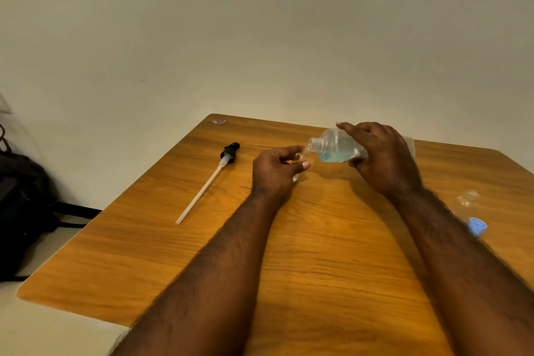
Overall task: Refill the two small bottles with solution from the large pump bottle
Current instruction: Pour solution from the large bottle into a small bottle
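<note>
Broad bare stretch of wooden tabletop [318, 254] toward the near edge; far edge by the wall, left edge open to the floor and a black bag [20, 211]. Left of the hands, well apart: pump head [229, 152] with its tube. Right hand [381, 159] wrapped over the large bottle [332, 147], tipped sideways, neck at a small bottle [302, 156] pinched in the left hand [273, 170]. Near the right edge, second small bottle [468, 198] and blue cap [477, 226].

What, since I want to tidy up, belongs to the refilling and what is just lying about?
Belongs: large bottle, held tilted by right hand; small bottle in left hand; removed pump; second small bottle; blue cap.
Lying about: black bag beside the table; small scrap at the table's far corner.
</note>
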